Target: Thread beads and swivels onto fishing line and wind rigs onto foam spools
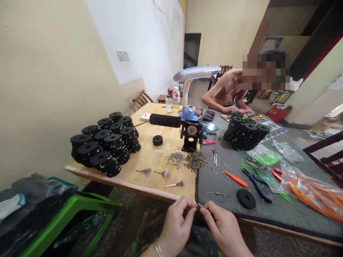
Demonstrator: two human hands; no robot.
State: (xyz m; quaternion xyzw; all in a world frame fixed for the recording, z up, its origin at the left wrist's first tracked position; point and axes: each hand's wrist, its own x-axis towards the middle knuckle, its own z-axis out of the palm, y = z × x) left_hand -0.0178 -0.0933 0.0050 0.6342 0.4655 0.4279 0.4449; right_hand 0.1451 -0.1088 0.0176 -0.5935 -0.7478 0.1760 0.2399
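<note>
My left hand point(180, 222) and my right hand point(222, 225) meet at the table's front edge, each with thumb and forefinger pinched together. Whatever sits between the fingertips is too small to make out. Just beyond them lie a white-handled bundle of fine wires point(174, 184), two more wire bundles, and a thin wire piece point(217, 193) on the grey mat point(222, 210). Further in are a pile of brass-coloured small parts point(196, 161) and a scatter of tiny coloured beads point(174, 159). A black foam ring point(245, 198) lies right of my right hand.
Stacked black foam spools point(103, 159) crowd the table's left, more spools point(237, 134) the right. A black winding device point(190, 137) and blue-based lamp point(188, 112) stand mid-table. Pliers point(258, 185), an orange tool point(235, 178) and plastic bags point(311, 189) lie right. A person point(227, 89) sits across.
</note>
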